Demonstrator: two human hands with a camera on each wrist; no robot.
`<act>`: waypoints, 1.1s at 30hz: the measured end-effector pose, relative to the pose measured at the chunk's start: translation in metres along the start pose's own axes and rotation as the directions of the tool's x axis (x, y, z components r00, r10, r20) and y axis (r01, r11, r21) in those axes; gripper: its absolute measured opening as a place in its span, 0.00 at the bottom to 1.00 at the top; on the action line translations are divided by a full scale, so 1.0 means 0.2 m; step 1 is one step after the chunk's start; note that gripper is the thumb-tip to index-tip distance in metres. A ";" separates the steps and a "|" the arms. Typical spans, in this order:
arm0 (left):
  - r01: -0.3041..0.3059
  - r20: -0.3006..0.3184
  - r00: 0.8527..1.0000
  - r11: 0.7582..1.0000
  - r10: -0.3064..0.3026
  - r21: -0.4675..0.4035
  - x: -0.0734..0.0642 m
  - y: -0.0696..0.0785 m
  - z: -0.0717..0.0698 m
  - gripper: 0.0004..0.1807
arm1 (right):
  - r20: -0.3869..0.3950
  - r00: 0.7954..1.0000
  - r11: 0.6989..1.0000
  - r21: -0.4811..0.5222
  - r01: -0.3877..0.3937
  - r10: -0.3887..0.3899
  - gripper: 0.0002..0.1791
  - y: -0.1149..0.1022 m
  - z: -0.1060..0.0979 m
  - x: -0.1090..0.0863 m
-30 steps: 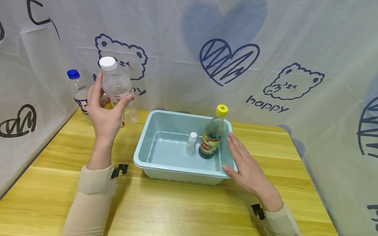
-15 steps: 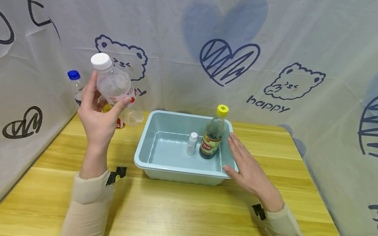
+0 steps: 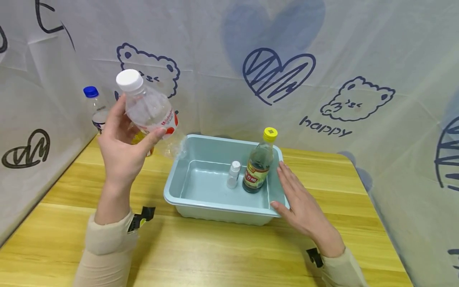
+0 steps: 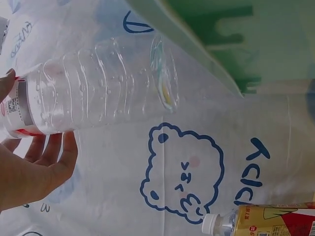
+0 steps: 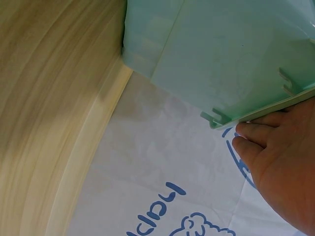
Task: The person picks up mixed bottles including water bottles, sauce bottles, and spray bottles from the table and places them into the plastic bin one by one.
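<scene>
My left hand (image 3: 122, 153) grips a clear plastic bottle (image 3: 148, 107) with a white cap and a red-and-white label. The bottle is tilted, cap up to the left, and its base overlaps the left rim of a light blue plastic tub (image 3: 222, 207) in the head view. In the left wrist view the ribbed lower part of the bottle (image 4: 93, 88) looks empty. My right hand (image 3: 305, 207) rests with straight fingers against the tub's right rim. Inside the tub stand a small white-capped bottle (image 3: 233, 175) and a yellow-capped bottle of dark liquid (image 3: 256, 167).
A blue-capped bottle (image 3: 97, 109) stands at the table's back left. Behind my left hand is a yellow-and-red labelled bottle, its gold label (image 4: 275, 221) showing in the left wrist view. A printed curtain (image 3: 215, 79) encloses the wooden table (image 3: 201, 255) at the back and sides.
The clear bottle in my left hand shifted slightly left, then back right, and its base swung right to the tub's left rim. The right hand and the tub have stayed put.
</scene>
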State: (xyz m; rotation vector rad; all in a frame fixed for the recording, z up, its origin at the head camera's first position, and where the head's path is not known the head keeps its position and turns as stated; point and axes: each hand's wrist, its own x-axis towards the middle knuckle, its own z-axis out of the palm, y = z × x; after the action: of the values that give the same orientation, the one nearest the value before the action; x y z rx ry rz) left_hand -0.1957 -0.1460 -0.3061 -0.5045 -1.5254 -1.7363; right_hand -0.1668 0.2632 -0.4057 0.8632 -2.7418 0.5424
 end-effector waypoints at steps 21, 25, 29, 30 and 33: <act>0.130 0.406 0.897 0.982 -0.176 0.138 -0.04 -0.13 0.07 0.46 | -0.005 1.000 1.000 0.006 0.011 -0.011 0.48 0.01 0.01 0.00; 0.143 0.482 0.851 0.974 -0.211 0.174 -0.03 -0.17 0.08 0.46 | 0.000 1.000 1.000 0.006 0.009 -0.009 0.48 0.01 0.01 0.00; 0.129 0.545 0.807 0.968 -0.229 0.215 -0.02 -0.22 0.08 0.47 | 0.006 1.000 1.000 0.010 0.001 -0.002 0.48 0.01 0.00 0.00; 0.126 0.557 0.796 0.965 -0.236 0.229 -0.01 -0.23 0.08 0.47 | 0.007 1.000 1.000 0.011 0.001 -0.001 0.48 0.01 0.00 0.00; 0.122 0.586 0.768 0.957 -0.260 0.265 0.00 -0.26 0.08 0.46 | 0.006 1.000 1.000 0.011 -0.002 0.002 0.48 0.01 0.00 0.00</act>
State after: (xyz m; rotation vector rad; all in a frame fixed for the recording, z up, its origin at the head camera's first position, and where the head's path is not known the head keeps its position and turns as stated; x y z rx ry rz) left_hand -0.2375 -0.1300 -0.3371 -0.8938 -2.2703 -1.6029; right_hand -0.1679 0.2639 -0.4066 0.8659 -2.7484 0.5567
